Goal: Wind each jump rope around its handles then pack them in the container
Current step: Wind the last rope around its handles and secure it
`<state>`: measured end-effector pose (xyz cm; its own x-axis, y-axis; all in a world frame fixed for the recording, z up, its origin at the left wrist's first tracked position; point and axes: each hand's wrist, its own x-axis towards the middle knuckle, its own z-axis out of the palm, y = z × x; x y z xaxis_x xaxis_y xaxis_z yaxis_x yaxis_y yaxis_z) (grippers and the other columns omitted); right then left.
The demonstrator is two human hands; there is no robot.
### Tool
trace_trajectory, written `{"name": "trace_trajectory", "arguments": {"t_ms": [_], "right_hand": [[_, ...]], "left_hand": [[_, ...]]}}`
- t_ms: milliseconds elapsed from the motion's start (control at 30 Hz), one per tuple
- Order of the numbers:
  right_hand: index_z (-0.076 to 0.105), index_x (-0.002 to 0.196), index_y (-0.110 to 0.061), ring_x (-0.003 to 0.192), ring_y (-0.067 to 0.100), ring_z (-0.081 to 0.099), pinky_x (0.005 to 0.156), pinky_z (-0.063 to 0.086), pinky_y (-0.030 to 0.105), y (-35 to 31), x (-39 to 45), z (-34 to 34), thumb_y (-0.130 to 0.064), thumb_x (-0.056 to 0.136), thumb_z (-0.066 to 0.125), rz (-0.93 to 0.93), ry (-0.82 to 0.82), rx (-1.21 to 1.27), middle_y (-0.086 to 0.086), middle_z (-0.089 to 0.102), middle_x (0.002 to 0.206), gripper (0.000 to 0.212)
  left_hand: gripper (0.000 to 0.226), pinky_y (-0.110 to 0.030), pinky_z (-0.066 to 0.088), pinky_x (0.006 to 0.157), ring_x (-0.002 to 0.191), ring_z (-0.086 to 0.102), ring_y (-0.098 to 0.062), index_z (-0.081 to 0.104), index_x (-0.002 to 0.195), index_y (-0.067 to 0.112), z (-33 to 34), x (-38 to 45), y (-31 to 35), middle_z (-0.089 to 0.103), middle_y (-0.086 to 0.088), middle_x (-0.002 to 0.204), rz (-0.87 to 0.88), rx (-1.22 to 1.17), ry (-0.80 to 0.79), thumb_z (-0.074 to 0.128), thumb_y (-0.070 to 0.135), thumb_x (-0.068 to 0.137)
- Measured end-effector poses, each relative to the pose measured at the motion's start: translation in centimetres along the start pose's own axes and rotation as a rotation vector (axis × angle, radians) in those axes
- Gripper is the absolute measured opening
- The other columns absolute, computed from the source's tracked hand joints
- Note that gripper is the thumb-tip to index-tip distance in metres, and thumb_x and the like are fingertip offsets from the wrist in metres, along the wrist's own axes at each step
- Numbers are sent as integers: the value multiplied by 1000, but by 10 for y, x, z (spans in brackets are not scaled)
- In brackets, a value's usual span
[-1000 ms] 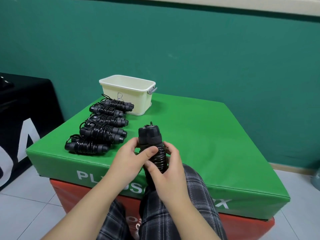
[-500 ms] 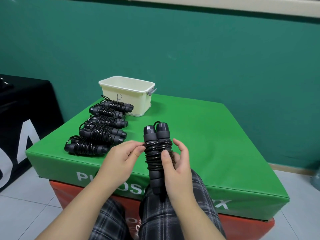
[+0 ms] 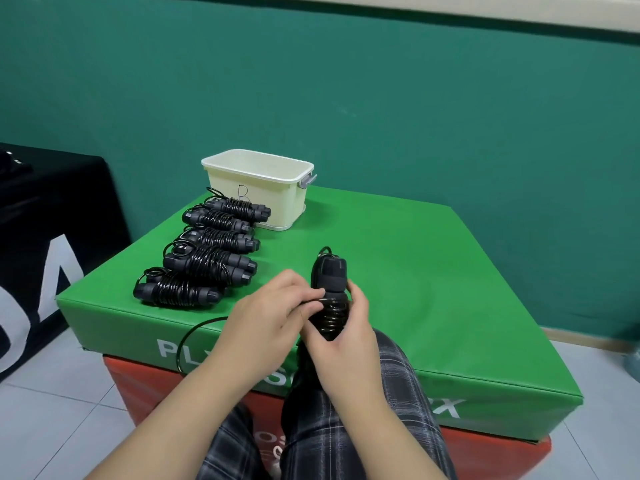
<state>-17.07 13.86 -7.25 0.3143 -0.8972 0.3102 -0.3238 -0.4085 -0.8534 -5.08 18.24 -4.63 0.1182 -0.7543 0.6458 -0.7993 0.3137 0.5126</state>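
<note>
Black cord is gleaming in coils round the jump rope [image 3: 330,299] that I am watching being wound; it is standing nearly upright, just above the near edge of the green plyo box [image 3: 433,271] and over the person's lap. The right hand [image 3: 343,344] is gripping the paired handles from the right side, fingers curled round the wound part, which I judge is meant to steady the bundle and keep the turns from slipping. The left hand [image 3: 266,327] is pinching the cord against the handles at the top of the coils, likely to lay the next turn tight. A loose loop of cord [image 3: 188,337] is hanging off to the left below that hand, so I am judging the winding unfinished. I am counting five wound ropes [image 3: 207,261] lying side by side in a row on the left part of the box, handles pointing crosswise, probably staged there so they can be packed together. One cream container [image 3: 258,192] is sitting just behind the farthest bundle, open at the top; I cannot see its inside well enough to say what it holds.
</note>
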Motion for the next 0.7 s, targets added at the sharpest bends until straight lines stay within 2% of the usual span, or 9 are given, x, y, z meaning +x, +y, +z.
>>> {"name": "trace_trajectory", "arguments": {"t_ms": [100, 200, 267, 300, 400, 500, 600, 667, 700], "right_hand": [[43, 121, -41, 88, -5, 58, 69, 44, 11, 0, 1, -4, -36, 83, 68, 14, -7, 89, -21, 61, 97, 46], [43, 127, -40, 95, -9, 57, 79, 44, 11, 3, 2, -3, -34, 83, 69, 18, -16, 196, -23, 61, 105, 51], [46, 124, -35, 98, -5, 59, 85, 47, 21, 6, 2, -4, -28, 84, 70, 45, 2, 300, -19, 63, 106, 48], [48, 119, -35, 96, -3, 61, 84, 48, 22, 7, 2, -5, -24, 84, 71, 46, 8, 348, -18, 65, 103, 43], [52, 111, -31, 90, -3, 63, 75, 46, 14, 6, -2, -8, -13, 86, 69, 37, -18, 461, -14, 67, 99, 36], [53, 115, -27, 90, -3, 63, 75, 46, 11, 6, -4, -9, -21, 82, 70, -9, -32, 506, -13, 69, 98, 37], [54, 115, -27, 92, -4, 63, 75, 45, 10, 8, -3, -10, -28, 76, 64, -34, -56, 514, -21, 69, 99, 40], [54, 116, -28, 95, -2, 63, 77, 46, 11, 7, -2, -12, -31, 79, 63, -47, -98, 495, -21, 68, 102, 39], [55, 115, -30, 96, -3, 63, 78, 46, 11, 9, 0, -12, -31, 81, 64, -48, -109, 469, -22, 68, 102, 35]], "left_hand": [[30, -39, 52, 71, 82, 57, -6, 55, 115, 34, 1, -1, -3, 50, 25, 98, 19, -61, -46, 40, 41, 89], [28, -36, 49, 72, 84, 56, -5, 56, 113, 35, -2, 1, -7, 51, 23, 97, 38, -58, -24, 42, 40, 90], [22, -35, 48, 69, 81, 55, -5, 56, 104, 35, -6, 3, -12, 53, 19, 90, 16, 4, 29, 43, 43, 89], [19, -34, 48, 68, 80, 54, -5, 54, 98, 36, -8, 3, -15, 54, 17, 87, -11, 35, 50, 42, 47, 87], [18, -31, 42, 60, 73, 51, -6, 47, 79, 34, -5, 0, -19, 54, 14, 72, -105, 53, 55, 48, 51, 86], [23, -31, 36, 59, 62, 44, -8, 44, 78, 28, 5, -2, -22, 48, 9, 65, -283, -44, 2, 50, 46, 91], [29, -23, 43, 71, 74, 56, 2, 53, 91, 33, 7, 0, -23, 59, 15, 78, -412, -261, -52, 55, 60, 82], [28, -8, 40, 63, 63, 55, 12, 60, 98, 22, 5, 0, -20, 59, 20, 63, -444, -390, -117, 52, 48, 89], [31, -6, 38, 58, 56, 52, 13, 62, 96, 17, 4, 1, -19, 57, 21, 56, -439, -416, -132, 48, 44, 90]]}}
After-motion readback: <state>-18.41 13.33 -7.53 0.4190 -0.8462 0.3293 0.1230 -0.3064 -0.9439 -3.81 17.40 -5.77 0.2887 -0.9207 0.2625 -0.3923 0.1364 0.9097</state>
